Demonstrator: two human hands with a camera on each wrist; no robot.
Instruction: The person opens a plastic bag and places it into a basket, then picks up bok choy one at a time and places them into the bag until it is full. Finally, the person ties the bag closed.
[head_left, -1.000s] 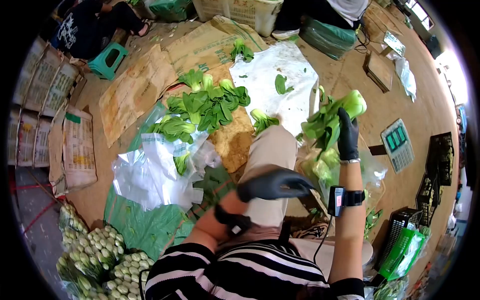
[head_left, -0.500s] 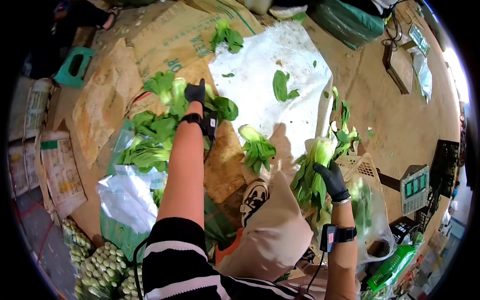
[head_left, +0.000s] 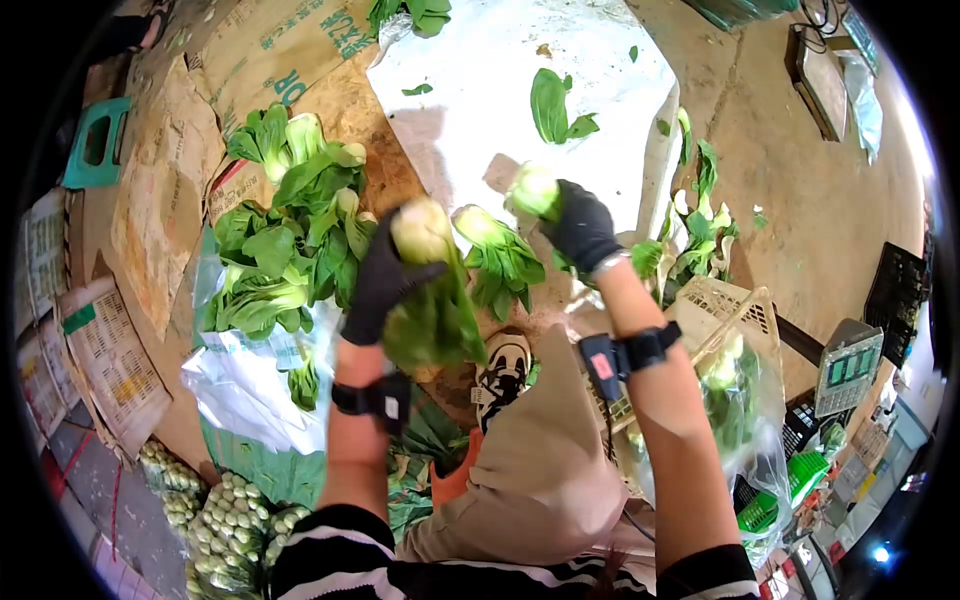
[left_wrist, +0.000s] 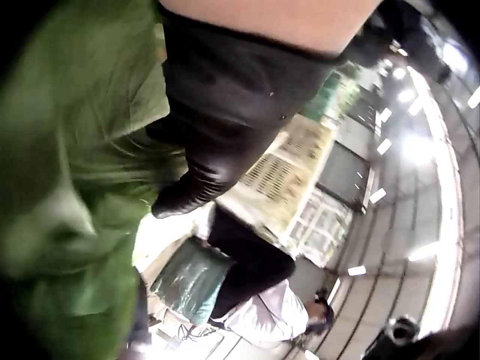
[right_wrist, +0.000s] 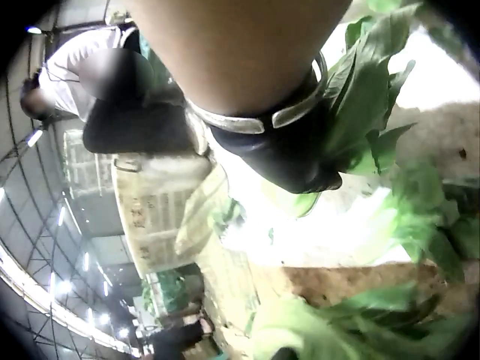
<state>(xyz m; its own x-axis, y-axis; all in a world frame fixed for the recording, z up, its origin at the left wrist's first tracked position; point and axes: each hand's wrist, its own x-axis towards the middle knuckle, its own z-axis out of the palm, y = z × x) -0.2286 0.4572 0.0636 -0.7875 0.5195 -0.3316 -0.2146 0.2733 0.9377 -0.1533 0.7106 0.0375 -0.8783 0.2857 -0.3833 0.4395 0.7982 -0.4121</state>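
Note:
My left hand [head_left: 375, 290], in a black glove, grips a head of bok choy [head_left: 425, 235] with its pale base up and its leaves hanging down. Its leaves [left_wrist: 82, 195] fill the left side of the left wrist view. To the right, my gloved right hand [head_left: 582, 228] holds another bok choy [head_left: 537, 190], base pointing away from me. Green leaves [right_wrist: 367, 97] of that one stick out behind the hand in the right wrist view. Between the hands, one bok choy [head_left: 500, 262] lies on the ground. A pile of bok choy [head_left: 300, 220] lies left of my left hand.
A white sheet [head_left: 480, 110] with loose leaves spreads ahead. On the right stand a plastic basket [head_left: 735, 305] with bagged greens and a scale display [head_left: 848, 370]. Clear plastic bags [head_left: 260, 390] lie at the left, near bundled vegetables [head_left: 228, 530]. My shoe [head_left: 503, 375] is in the middle.
My left hand has come back from the pile toward me with a bok choy. My right hand has moved forward and left with its bok choy, now base forward.

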